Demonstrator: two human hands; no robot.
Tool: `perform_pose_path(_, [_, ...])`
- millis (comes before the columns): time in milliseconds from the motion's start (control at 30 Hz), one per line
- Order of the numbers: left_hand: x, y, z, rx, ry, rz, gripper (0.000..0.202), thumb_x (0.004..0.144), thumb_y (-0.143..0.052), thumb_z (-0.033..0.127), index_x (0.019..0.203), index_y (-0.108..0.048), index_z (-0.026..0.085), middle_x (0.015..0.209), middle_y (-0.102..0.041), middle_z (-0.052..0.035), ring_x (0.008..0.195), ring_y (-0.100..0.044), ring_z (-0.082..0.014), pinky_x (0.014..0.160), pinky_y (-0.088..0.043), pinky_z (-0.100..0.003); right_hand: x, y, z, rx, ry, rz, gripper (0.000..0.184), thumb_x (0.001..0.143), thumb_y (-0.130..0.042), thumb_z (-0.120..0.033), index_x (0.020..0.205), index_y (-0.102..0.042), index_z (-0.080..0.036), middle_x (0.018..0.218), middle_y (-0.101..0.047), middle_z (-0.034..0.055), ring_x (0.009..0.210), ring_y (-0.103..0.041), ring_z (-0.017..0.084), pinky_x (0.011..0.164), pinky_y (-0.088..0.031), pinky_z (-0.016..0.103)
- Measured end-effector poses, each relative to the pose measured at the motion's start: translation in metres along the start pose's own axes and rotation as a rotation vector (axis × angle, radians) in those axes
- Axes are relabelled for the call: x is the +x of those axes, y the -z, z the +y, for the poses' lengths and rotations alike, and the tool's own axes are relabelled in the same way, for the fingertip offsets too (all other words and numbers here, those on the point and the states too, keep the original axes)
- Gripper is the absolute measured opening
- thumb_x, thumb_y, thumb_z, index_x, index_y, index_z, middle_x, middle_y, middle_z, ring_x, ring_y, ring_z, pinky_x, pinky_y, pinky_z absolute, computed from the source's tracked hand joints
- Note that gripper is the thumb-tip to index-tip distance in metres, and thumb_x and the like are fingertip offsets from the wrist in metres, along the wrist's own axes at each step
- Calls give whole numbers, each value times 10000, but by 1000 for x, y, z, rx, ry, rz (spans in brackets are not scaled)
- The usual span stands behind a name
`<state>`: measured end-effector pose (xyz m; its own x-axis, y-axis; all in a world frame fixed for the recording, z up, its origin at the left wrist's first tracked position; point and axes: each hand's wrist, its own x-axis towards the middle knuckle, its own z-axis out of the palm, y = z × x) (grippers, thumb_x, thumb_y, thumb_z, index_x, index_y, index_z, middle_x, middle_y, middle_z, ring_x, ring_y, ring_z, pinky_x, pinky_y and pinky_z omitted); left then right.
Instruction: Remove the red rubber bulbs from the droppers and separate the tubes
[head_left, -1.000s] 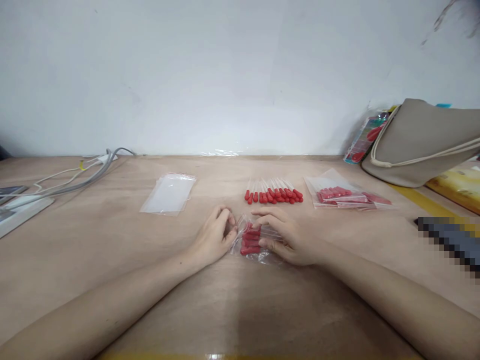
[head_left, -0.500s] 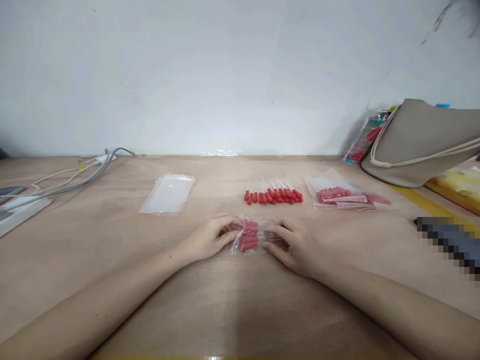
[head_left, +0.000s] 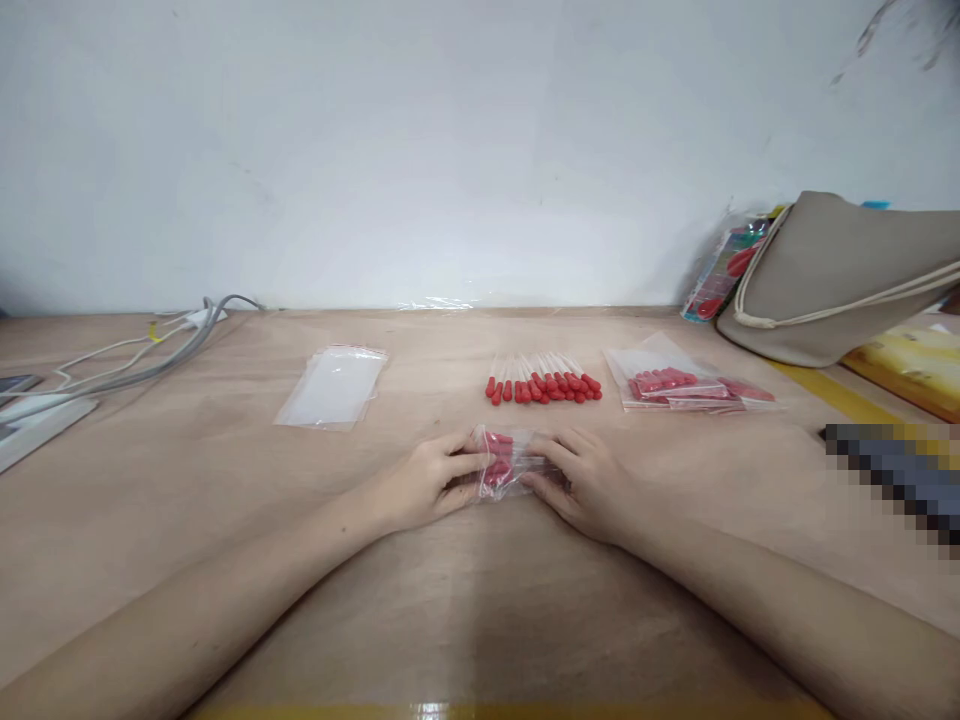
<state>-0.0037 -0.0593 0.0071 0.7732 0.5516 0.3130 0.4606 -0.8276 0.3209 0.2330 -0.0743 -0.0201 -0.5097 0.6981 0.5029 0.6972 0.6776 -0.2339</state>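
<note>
A small clear plastic bag point(head_left: 504, 462) filled with red-bulbed droppers lies on the wooden table point(head_left: 480, 600) between my hands. My left hand point(head_left: 427, 482) pinches its left end with curled fingers. My right hand point(head_left: 589, 480) holds its right end, fingers pressed down on the plastic. Just beyond, a row of loose droppers point(head_left: 544, 384) with red bulbs lies on the table. A stack of empty clear bags point(head_left: 332, 386) sits to the left of that row.
Filled dropper bags point(head_left: 686, 389) are piled to the right. A beige bag point(head_left: 840, 275) and colourful packets point(head_left: 720, 270) stand at the back right by the wall. Grey and white cables point(head_left: 142, 355) run along the left. A blurred-out object point(head_left: 892, 470) lies at the right edge.
Both hands slid slightly away from me with the bag. The right hand moved off the top of the bag to its right end, and the bag now looks more bunched.
</note>
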Motion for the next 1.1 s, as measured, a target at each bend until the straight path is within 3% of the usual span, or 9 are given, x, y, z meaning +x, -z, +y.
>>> perform_pose_path(67, [-1, -3, 3, 129, -36, 15, 256, 891, -418, 247, 1095, -557, 181, 1073, -566, -90, 990, -543, -187, 874, -448, -312, 0, 0, 3, 39, 6, -9, 231, 828, -519, -325, 1010, -564, -189, 871, -577, 67, 789, -526, 181, 704, -424, 315])
perform_pose_path(200, [1, -6, 11, 254, 41, 18, 211, 886, -390, 208, 1033, -528, 150, 1045, -566, -110, 1003, -526, -227, 884, -439, -383, 1, 2, 7, 115, 27, -30, 229, 813, -546, -308, 1012, -564, -196, 885, -581, 64, 799, -535, 175, 713, -432, 310])
perform_pose_path(433, [5, 1, 14, 30, 166, -4, 205, 807, -496, 198, 1012, -507, 183, 904, -561, -54, 838, -515, -190, 752, -441, -316, 1, 2, 7, 122, 3, -50, 201, 822, -528, -315, 969, -575, -186, 864, -574, 61, 784, -531, 169, 704, -427, 307])
perform_pose_path(567, [5, 0, 12, -13, 159, 4, 332, 786, -483, 140, 1115, -494, 183, 958, -573, -65, 876, -523, -190, 778, -432, -313, 1, 2, 8, 145, 16, -39, 212, 824, -526, -296, 999, -571, -187, 874, -578, 61, 792, -535, 166, 713, -433, 305])
perform_pose_path(733, [4, -1, 13, -153, 182, 16, 366, 821, -527, 247, 1181, -492, 193, 1058, -586, -74, 934, -544, -189, 812, -439, -314, 1, -1, 11, 162, 37, -1, 212, 829, -521, -278, 1013, -579, -189, 873, -582, 64, 762, -535, 156, 692, -438, 297])
perform_pose_path(967, [6, -7, 5, -662, 450, 187, 265, 793, -564, 301, 1005, -592, 144, 926, -650, -67, 777, -611, -153, 700, -500, -286, 3, 1, 10, 187, 20, -9, 218, 842, -506, -289, 1019, -598, -200, 836, -575, 52, 718, -529, 139, 659, -433, 274])
perform_pose_path(1100, [5, 13, -16, -748, 512, 214, 181, 703, -653, 303, 791, -635, 147, 874, -679, -56, 756, -637, -150, 734, -518, -308, 3, 2, 10, 186, 19, -21, 232, 839, -513, -299, 1033, -597, -201, 848, -579, 54, 722, -535, 140, 660, -436, 278])
